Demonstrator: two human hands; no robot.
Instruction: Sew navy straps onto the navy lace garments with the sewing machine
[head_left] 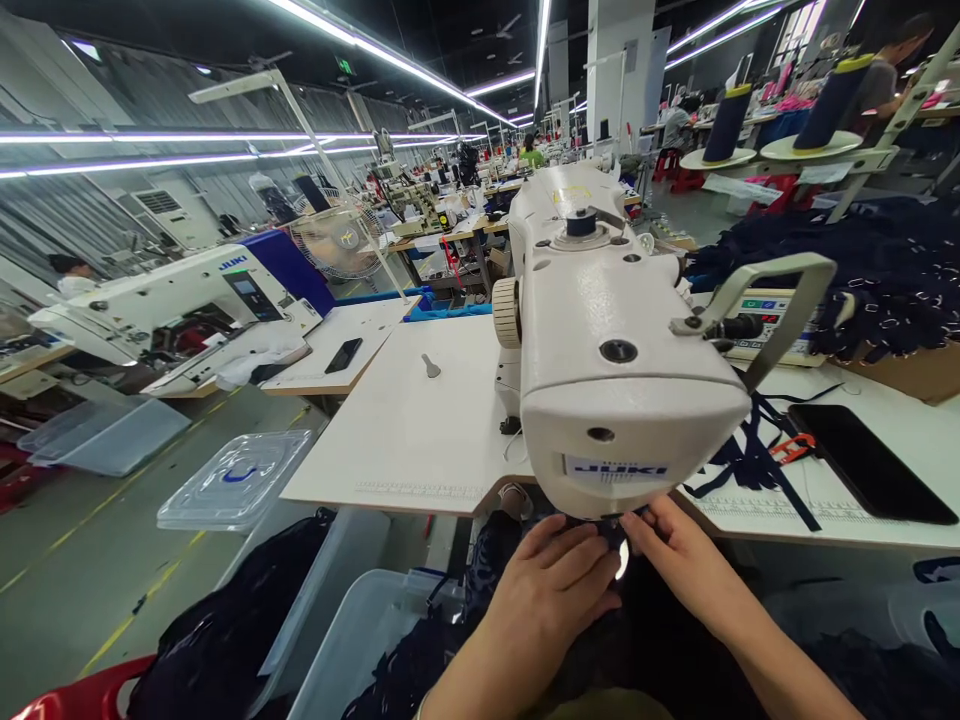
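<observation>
A white sewing machine (615, 400) stands in front of me, its rounded head hiding the needle area. Just below that head, my left hand (551, 585) lies with its fingers bent and close together on dark navy fabric (487, 565). Thumb and index finger of my right hand (686, 560) pinch the dark cloth at the right side of the machine head. A small bright spot shows between the hands. The edge held by the fingertips is mostly hidden by the fingers and the head.
A black phone (874, 460), an orange thread snipper (793, 449) and navy straps (750, 460) lie on the right of the table. Dark garments (862, 270) are piled behind. Plastic bins (352, 640) with dark cloth stand below left. A small metal piece (430, 366) lies on the table.
</observation>
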